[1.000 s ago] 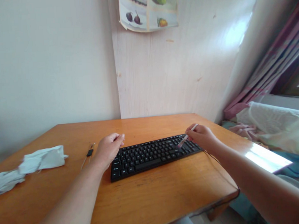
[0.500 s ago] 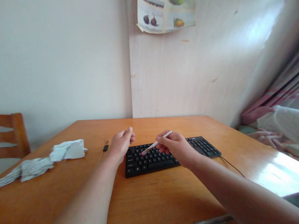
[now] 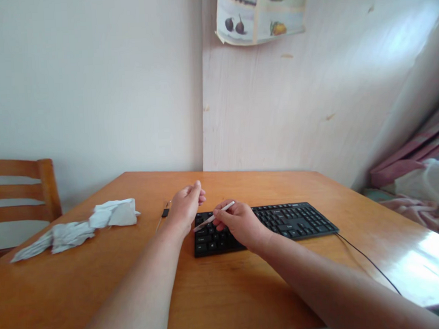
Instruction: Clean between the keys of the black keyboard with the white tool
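Observation:
My right hand [image 3: 241, 225] pinches a small brush [image 3: 222, 209] with a thin white handle. Its tip slants down to the left, at the left end of a black computer keyboard [image 3: 290, 222]; earlier the tip showed pink. My left hand [image 3: 188, 202] is closed, thumb on top of curled fingers, by the keyboard's upper left corner. Whether it holds or touches anything is hidden. My right hand covers some of the keys.
Left on the wooden table [image 3: 209, 304] lies crumpled white cloth or tissue [image 3: 113, 214]. A small black item [image 3: 165, 212] with a thin light strip lies beside my left wrist. The keyboard's cable [image 3: 366, 258] runs right. A wooden chair [image 3: 48, 190] stands left.
My right hand has moved the brush left along the keyboard, from the letter keys to the left edge. My left hand keeps its place by the corner. The camera view has shifted slightly left.

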`<act>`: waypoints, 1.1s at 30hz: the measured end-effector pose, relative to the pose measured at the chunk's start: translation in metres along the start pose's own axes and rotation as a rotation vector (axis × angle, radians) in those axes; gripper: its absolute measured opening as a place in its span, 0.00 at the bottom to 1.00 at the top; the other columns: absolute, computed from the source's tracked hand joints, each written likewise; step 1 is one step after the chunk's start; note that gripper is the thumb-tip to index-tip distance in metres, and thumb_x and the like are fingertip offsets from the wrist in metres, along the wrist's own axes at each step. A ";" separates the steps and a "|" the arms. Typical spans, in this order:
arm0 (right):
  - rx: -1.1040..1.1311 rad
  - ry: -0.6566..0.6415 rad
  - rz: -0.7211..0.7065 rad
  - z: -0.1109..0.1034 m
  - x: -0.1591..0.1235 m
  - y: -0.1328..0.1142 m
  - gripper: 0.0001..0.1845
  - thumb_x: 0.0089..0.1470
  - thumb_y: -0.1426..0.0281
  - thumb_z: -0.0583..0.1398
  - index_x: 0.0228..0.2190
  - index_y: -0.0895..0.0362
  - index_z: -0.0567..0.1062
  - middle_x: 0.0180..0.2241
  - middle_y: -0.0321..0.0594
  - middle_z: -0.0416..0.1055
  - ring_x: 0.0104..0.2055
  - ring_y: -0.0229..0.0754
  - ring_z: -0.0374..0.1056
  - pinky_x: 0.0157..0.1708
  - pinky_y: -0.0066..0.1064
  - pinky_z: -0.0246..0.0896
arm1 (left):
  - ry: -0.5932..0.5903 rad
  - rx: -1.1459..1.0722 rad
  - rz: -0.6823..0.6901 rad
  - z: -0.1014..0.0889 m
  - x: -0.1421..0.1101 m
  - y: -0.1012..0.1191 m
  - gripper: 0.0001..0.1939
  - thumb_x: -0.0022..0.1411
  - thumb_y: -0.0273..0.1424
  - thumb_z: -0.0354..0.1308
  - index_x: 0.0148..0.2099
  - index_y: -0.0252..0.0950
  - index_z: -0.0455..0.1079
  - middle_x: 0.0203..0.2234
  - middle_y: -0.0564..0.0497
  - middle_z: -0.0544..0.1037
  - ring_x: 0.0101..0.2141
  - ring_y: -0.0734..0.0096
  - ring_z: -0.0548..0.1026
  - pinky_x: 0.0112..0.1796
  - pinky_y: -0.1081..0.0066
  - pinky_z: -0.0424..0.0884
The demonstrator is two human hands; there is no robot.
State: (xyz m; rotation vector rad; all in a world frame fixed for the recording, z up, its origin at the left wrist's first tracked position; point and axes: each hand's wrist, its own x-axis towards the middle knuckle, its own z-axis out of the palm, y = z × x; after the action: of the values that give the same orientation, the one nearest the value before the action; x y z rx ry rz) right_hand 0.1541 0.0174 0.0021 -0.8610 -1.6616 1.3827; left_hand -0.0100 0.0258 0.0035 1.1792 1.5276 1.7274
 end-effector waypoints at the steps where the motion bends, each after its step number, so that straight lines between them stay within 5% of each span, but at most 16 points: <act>1: -0.004 0.012 -0.002 -0.003 0.000 0.001 0.08 0.54 0.65 0.63 0.29 0.57 0.72 0.22 0.33 0.72 0.22 0.34 0.67 0.26 0.27 0.62 | -0.005 -0.001 -0.001 0.000 -0.001 0.000 0.30 0.57 0.60 0.55 0.30 0.35 0.71 0.23 0.49 0.76 0.27 0.69 0.73 0.33 0.68 0.70; 33: -0.317 0.350 0.021 -0.156 -0.028 0.008 0.06 0.52 0.68 0.61 0.26 0.58 0.74 0.21 0.36 0.72 0.21 0.35 0.65 0.23 0.26 0.59 | -0.093 0.109 -0.033 -0.002 0.001 -0.007 0.34 0.47 0.64 0.59 0.30 0.35 0.73 0.24 0.48 0.77 0.28 0.66 0.73 0.34 0.66 0.69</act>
State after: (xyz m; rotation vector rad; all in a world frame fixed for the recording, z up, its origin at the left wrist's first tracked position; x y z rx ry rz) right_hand 0.3059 0.0639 0.0043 -1.2273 -1.6169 0.9261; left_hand -0.0132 0.0275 -0.0025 1.2632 1.5933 1.5628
